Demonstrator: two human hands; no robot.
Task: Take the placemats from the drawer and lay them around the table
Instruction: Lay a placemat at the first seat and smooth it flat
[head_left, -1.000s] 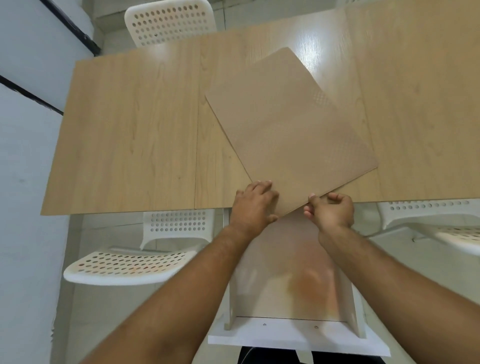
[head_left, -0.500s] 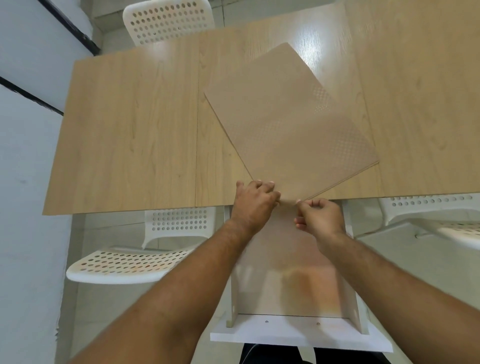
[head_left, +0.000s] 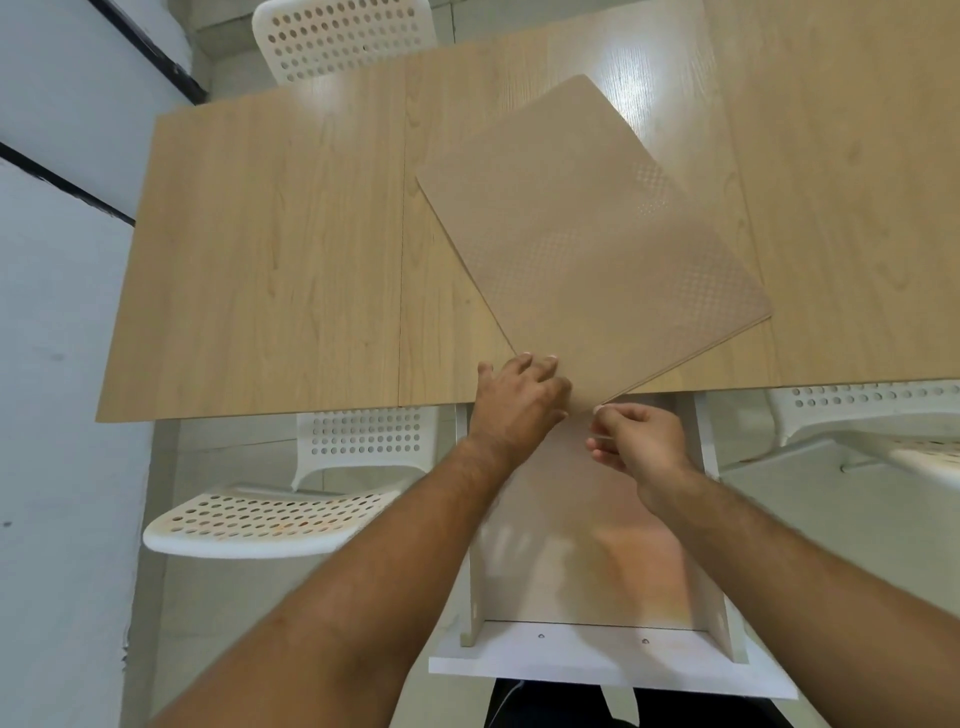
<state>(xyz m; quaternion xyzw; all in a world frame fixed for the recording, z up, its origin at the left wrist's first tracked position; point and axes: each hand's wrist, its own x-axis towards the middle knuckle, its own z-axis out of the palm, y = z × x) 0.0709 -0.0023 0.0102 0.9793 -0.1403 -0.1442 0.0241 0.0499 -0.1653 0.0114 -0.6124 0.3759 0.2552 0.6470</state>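
Observation:
A stack of tan placemats (head_left: 587, 234) lies diagonally on the wooden table (head_left: 260, 260), with its near corner reaching past the table's front edge. My left hand (head_left: 519, 400) lies palm down on that corner and holds it. Just to its right, my right hand (head_left: 639, 436) pinches the tip of the corner between thumb and fingers. Along the stack's right edge the layers show slightly apart. Below the hands the white drawer (head_left: 613, 660) is pulled out, and its bare bottom shows.
A white perforated chair (head_left: 270, 519) stands at the near left under the table edge. There is a second chair (head_left: 343, 41) at the far side and a third (head_left: 883, 415) at the right. A pale wall (head_left: 52, 364) runs along the left.
My right hand has slid left along the stack's near edge to the corner tip and pinched it. The stack's far end has shifted slightly away. My left hand has stayed on the corner.

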